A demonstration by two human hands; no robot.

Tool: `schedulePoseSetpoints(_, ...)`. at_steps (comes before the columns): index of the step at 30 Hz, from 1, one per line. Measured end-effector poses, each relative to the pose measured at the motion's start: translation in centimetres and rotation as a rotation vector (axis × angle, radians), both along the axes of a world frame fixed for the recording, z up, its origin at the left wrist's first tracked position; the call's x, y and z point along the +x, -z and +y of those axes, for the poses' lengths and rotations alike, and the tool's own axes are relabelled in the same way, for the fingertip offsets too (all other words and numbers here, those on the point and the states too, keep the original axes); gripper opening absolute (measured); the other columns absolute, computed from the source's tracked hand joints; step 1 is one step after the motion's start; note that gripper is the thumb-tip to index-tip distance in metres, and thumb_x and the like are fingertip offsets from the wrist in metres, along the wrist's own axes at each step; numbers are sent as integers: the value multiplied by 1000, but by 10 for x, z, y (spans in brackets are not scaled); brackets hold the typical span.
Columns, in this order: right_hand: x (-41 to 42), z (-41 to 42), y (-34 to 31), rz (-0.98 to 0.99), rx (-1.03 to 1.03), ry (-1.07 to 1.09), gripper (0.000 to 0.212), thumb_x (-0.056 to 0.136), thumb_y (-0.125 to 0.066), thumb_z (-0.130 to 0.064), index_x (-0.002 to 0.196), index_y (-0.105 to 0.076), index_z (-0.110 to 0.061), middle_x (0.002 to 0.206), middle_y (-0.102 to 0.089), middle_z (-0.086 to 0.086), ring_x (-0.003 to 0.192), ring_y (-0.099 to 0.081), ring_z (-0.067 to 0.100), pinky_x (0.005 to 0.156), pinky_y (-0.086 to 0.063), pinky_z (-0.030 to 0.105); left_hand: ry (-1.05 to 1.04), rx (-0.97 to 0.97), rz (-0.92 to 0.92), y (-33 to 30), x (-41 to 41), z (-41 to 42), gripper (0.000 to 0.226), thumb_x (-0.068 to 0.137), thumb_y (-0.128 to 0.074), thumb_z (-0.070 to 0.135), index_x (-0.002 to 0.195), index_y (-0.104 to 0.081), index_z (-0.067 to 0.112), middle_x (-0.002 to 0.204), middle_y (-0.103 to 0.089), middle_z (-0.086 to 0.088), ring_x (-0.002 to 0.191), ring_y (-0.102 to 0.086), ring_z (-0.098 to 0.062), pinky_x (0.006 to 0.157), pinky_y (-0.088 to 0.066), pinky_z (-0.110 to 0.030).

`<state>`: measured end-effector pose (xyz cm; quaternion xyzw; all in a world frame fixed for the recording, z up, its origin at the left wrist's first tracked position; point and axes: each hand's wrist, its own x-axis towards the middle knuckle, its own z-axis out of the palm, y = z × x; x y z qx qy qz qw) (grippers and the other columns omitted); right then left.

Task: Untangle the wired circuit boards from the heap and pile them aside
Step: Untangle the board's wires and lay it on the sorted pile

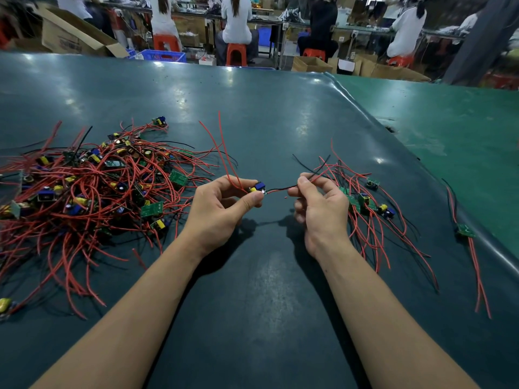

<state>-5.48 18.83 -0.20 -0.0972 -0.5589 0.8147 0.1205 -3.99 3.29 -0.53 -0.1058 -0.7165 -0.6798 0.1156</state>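
Observation:
A big tangled heap (92, 181) of small green circuit boards with red and black wires covers the table's left side. My left hand (222, 206) pinches one board (257, 188) with blue and yellow parts above the table's middle; its red wires rise behind my fingers. My right hand (317, 200) pinches the black and red wires (280, 189) that run from that board. Just right of my right hand lies a small pile (365, 200) of separated boards with their wires spread out.
The dark green table mat (266, 276) ends in a raised edge at the right; a single wired board (466, 231) lies near that edge. A loose board (5, 304) sits at the front left. Beyond the table people sit on red stools among cardboard boxes.

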Motion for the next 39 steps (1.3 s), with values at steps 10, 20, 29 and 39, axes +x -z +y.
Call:
schedulePoseSetpoints(10, 1, 6, -3, 129, 57, -42, 21, 98, -47, -2, 90, -55, -20, 61, -66, 0, 39, -46, 10, 37, -28, 16, 60, 18, -89, -2, 2, -1, 12, 83, -72, 6, 95, -70, 8, 69, -74, -2, 44, -49, -4, 42, -36, -16)
schedulePoseSetpoints(20, 1, 7, 0, 97, 156, -2, 20, 98, -47, -5, 94, -63, -17, 65, -66, 0, 40, -53, 13, 35, -32, 18, 80, 51, -64, -2, 4, 0, 20, 82, -70, -4, 100, -66, -11, 73, -70, -15, 46, -56, 1, 50, -39, -7)
schedulePoseSetpoints(29, -1, 17, -9, -54, -221, 28, 10, 91, -67, -10, 81, -71, -9, 67, -69, -1, 51, -58, 4, 42, -42, 15, 95, 13, -64, -3, 4, 1, 19, 83, -69, -5, 101, -66, -11, 74, -70, -13, 46, -57, 2, 51, -40, -4)
schedulePoseSetpoints(39, -3, 21, -11, -91, -355, 47, 12, 95, -61, -9, 84, -60, -14, 64, -70, 3, 45, -57, 6, 39, -41, 14, 106, 8, -75, -3, 4, 0, 17, 83, -70, -3, 100, -68, -7, 73, -71, -14, 46, -56, 2, 50, -40, -5)
